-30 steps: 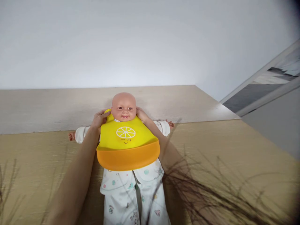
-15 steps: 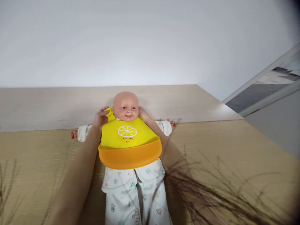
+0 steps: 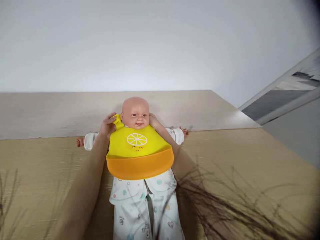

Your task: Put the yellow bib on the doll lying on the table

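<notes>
Wooden table [image 3: 250, 160] under both hands. Baby doll [image 3: 136, 115], supine between the hands. Yellow bib [image 3: 137, 150] on the doll's chest, just below both hands. Left hand [image 3: 108, 125] pinching the bib's neck strap [image 3: 117, 120]. Right hand [image 3: 153, 121] at the doll's neck; grip cannot be told.

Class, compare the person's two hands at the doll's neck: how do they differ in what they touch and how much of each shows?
The left hand pinches the yellow bib's strap tab, thumb and fingers plainly visible; the right hand sits by the doll's other cheek, fingers partly hidden, so its grip is unclear. The left forearm lies bare and lit; the right forearm is crossed by blurred dark twigs. Both hands reach the bib's neckline, either side of the head.
</notes>
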### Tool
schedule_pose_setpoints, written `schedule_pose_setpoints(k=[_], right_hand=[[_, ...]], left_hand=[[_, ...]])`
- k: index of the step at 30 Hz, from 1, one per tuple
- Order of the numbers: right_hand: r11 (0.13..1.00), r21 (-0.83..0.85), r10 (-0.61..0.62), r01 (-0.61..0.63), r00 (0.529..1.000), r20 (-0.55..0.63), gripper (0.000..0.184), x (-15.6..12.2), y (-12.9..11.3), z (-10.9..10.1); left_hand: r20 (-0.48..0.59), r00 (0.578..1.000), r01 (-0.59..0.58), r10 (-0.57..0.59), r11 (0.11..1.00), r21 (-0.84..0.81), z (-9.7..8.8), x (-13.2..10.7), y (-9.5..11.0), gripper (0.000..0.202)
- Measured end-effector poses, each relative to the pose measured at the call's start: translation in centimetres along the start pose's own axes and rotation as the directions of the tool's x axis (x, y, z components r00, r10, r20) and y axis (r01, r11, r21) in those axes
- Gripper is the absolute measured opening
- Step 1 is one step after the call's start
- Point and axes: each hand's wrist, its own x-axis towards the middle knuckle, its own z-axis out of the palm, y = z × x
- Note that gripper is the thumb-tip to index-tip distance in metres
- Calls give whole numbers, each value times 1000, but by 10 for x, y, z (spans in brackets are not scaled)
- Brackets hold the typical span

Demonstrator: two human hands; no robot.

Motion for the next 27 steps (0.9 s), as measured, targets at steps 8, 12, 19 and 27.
schedule_pose_setpoints(k=[8, 12, 19, 27], right_hand=[[1000, -4, 4, -4, 1000, -1, 10, -3, -3, 0], [1000, 2, 16, -16, 1000, -11, 8, -5, -5, 0], [1000, 4, 27, -27, 1000, -3, 5, -6, -7, 0], [986, 138, 95, -94, 995, -3, 14, 1, 1, -1]], left_hand=[[41, 999, -23, 24, 1000, -7, -2, 0, -3, 29], [32, 999, -29, 30, 999, -25, -3, 1, -4, 29], [27, 998, -59, 58, 997, 46, -6, 2, -4, 30], [105, 994, -4, -4, 997, 75, -2, -2, -1, 28]])
